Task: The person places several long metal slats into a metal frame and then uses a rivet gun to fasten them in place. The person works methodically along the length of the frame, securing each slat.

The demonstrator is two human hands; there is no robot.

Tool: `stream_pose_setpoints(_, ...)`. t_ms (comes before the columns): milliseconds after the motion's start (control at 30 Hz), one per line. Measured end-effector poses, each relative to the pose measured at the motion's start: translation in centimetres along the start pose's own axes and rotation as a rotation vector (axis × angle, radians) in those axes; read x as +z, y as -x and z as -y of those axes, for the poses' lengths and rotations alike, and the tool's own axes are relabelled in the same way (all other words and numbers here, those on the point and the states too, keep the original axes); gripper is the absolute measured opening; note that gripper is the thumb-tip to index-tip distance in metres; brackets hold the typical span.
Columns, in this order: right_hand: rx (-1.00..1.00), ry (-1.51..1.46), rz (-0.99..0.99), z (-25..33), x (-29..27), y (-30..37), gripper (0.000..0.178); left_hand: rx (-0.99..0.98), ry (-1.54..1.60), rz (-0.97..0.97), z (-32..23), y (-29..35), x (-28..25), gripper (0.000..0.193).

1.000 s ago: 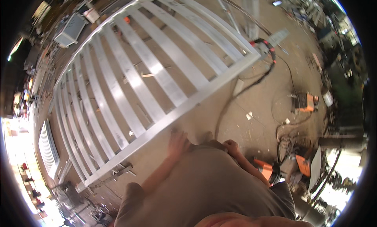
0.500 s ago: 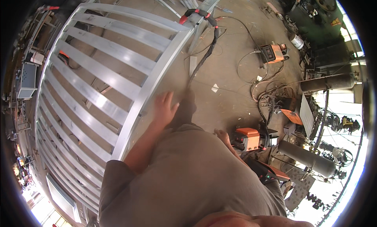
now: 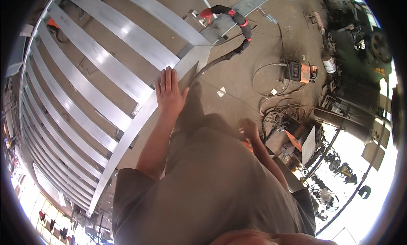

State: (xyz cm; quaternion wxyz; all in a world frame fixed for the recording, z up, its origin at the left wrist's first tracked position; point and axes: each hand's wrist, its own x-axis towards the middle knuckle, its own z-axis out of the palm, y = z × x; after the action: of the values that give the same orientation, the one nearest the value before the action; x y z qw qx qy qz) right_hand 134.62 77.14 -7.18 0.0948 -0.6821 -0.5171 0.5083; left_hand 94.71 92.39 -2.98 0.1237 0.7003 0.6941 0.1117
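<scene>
A large silver metal frame with many parallel slats (image 3: 142, 113) stands along my left side. My left hand (image 3: 169, 94) is open, with its fingers stretched out and fingertips resting on the frame's near rail, where a slat meets it. Beyond it, a black-wrapped cable with red bands (image 3: 245, 29) loops over the frame's far corner and runs down toward the floor near my legs. On my right, my right hand (image 3: 249, 128) hangs beside my body. Its fingers are loosely curled, slightly blurred, and no object shows in them.
An orange and black machine box (image 3: 302, 72) stands on the floor at the right. Coiled cables (image 3: 284, 111) lie nearer to me, beside an orange panel (image 3: 293, 140). A white can (image 3: 329, 64) and dark machinery (image 3: 356, 45) line the far right. Small white scraps (image 3: 221, 92) dot the floor.
My left hand has moved forward and come onto the frame's rail. My right hand has risen forward. The view has shifted, bringing the frame's corner and cable closer.
</scene>
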Motion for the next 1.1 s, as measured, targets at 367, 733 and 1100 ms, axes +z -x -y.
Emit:
stream_pose_setpoints(367, -0.029, 0.033, -0.039, 19.9, -9.7, -14.3, 0.023, -0.229, 0.247, -0.246, -0.1, -2.0, -0.5, 0.066)
stream_pose_setpoints(733, -0.435, 0.28, 0.452, 35.8, -5.9, -28.4, 0.027, -0.69, 0.048, -0.457, -0.1, -6.7, 2.4, 0.053)
stream_pose_setpoints(1100, -0.605, 0.439, 0.727, 35.9, -4.9, -33.3, 0.019, -0.763, 0.036, -0.337, 0.0, -7.3, 2.1, 0.052)
